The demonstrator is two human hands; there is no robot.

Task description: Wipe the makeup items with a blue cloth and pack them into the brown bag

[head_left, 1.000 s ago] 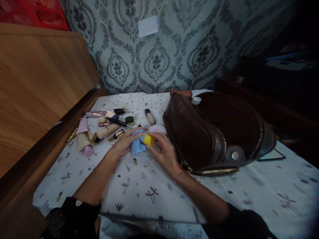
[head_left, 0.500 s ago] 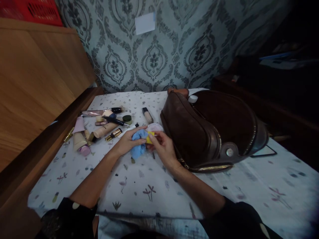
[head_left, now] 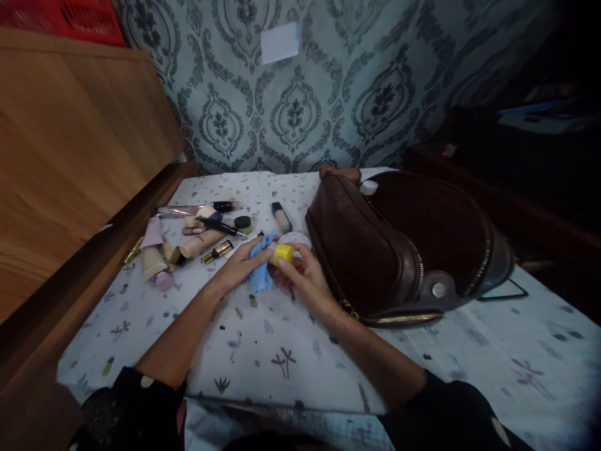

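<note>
My left hand (head_left: pixel 238 268) is closed on a crumpled light blue cloth (head_left: pixel 261 275). Between the thumb and fingers of my right hand (head_left: pixel 307 275) is a small jar with a yellow cap (head_left: pixel 283 254), its capped end turned toward me. The cloth hangs right beside the jar, and part of the jar is hidden by my fingers. Just behind my hands lies a round, clear-rimmed pale compact (head_left: pixel 295 238), partly covered. A foundation bottle (head_left: pixel 281 217) with a black cap lies farther back on the patterned tablecloth (head_left: pixel 263 338).
A large brown leather bag (head_left: pixel 366 244) lies unzipped to the right, a white cap (head_left: pixel 369 187) at its opening. Several cosmetics, including a beige tube (head_left: pixel 203 242), a gold-black lipstick (head_left: pixel 216 252) and a brush (head_left: pixel 225 205), are heaped left. A wooden cabinet (head_left: pixel 84 125) borders the left side.
The yellow cap, mostly covered by cloth and fingers before, now shows more fully. The cloth has shifted and bunched up in my left hand. The view has moved slightly.
</note>
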